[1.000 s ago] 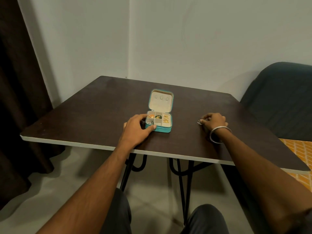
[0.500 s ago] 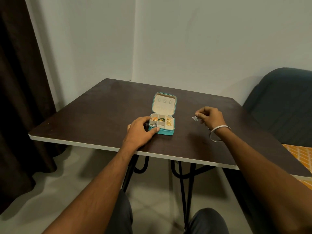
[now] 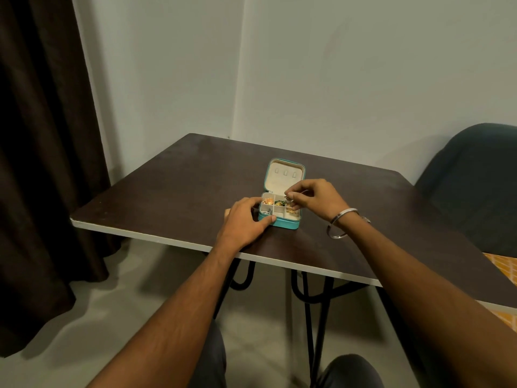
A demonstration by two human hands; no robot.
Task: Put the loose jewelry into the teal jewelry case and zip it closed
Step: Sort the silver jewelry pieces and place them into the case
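Observation:
The teal jewelry case [image 3: 288, 224] stands open in the middle of the dark table [image 3: 167, 191], its cream-lined lid [image 3: 284, 175] upright at the back. Its small compartments hold gold, green and silvery pieces. My left hand [image 3: 246, 222] grips the case's left side, thumb on the front corner. My right hand [image 3: 314, 196] hovers over the case's upper right compartments, fingertips pinched on a small silvery piece of jewelry [image 3: 288, 198]. A silver bangle [image 3: 342, 223] hangs on my right wrist.
A dark curtain [image 3: 42, 135] hangs at the left. A dark padded chair [image 3: 475, 177] stands at the right, beside an orange patterned cloth [image 3: 503, 264]. The table's white front edge [image 3: 167, 240] runs close to my knees; black metal legs show below.
My right hand lifted a small silvery piece from the table at the right and carried it left, over the open case. The left hand kept hold of the case.

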